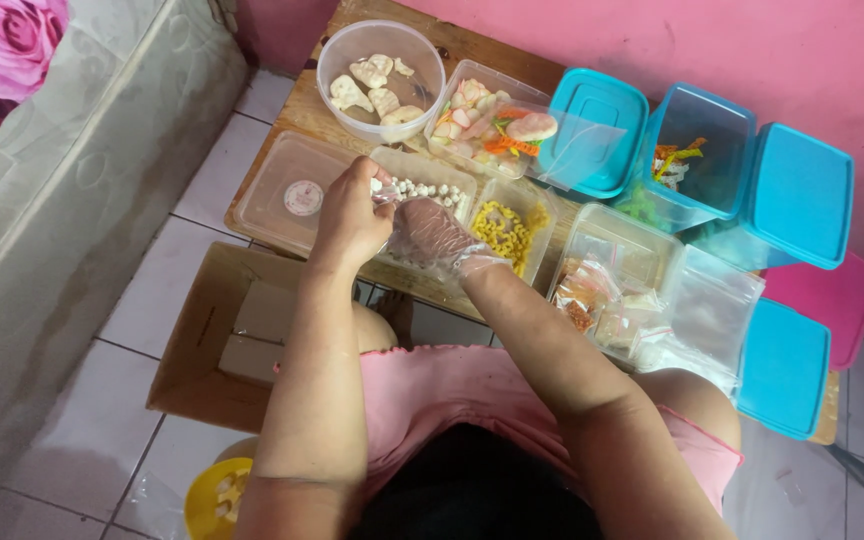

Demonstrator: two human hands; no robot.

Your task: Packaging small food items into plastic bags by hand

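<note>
My left hand [350, 218] is bare and pinches the edge of a small clear plastic bag [385, 191]. My right hand [432, 236] wears a thin clear glove and meets the bag from the right, fingers curled; whether it holds anything inside is hidden. Both hands hover over a clear tub of small white pieces [439, 186] on a low wooden table [304, 104]. Beside it to the right sits a tub of yellow curly pieces [512, 232].
A round tub of pale crackers [382, 70], a tray of mixed coloured crackers [487, 122], a lidded clear box [287, 190], blue containers [802, 195] and filled packets [602, 300] crowd the table. A cardboard box [212, 345] and a yellow bowl [214, 497] lie on the tiled floor.
</note>
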